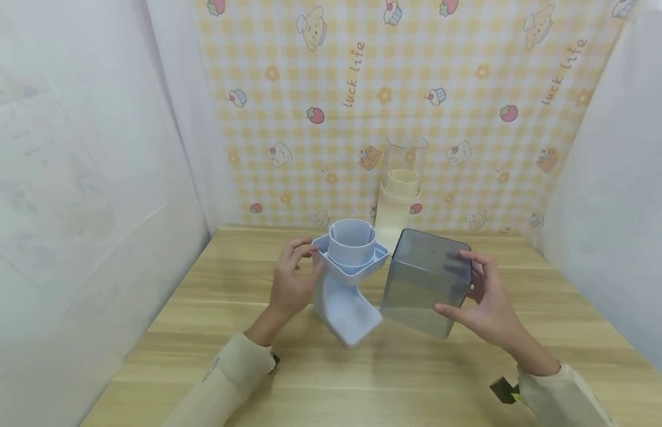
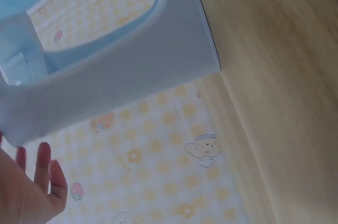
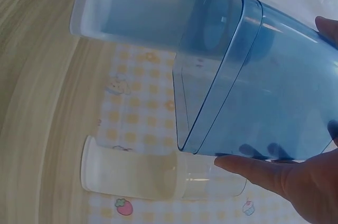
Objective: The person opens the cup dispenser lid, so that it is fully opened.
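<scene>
A light blue plastic feeder base stands on the table, with a round collar inside its square upper tray. My left hand grips the left corner of that tray between thumb and fingers; in the left wrist view the hand shows only partly beside the base. Just right of the base, a translucent grey box-shaped tank is held tilted in my right hand. Its thumb lies on the near face and its fingers reach round the far side. The tank looks bluish in the right wrist view.
Behind them, near the patterned backdrop cloth, stands a cream feeder base with a clear tank on top. White sheets hang on both sides of the wooden table.
</scene>
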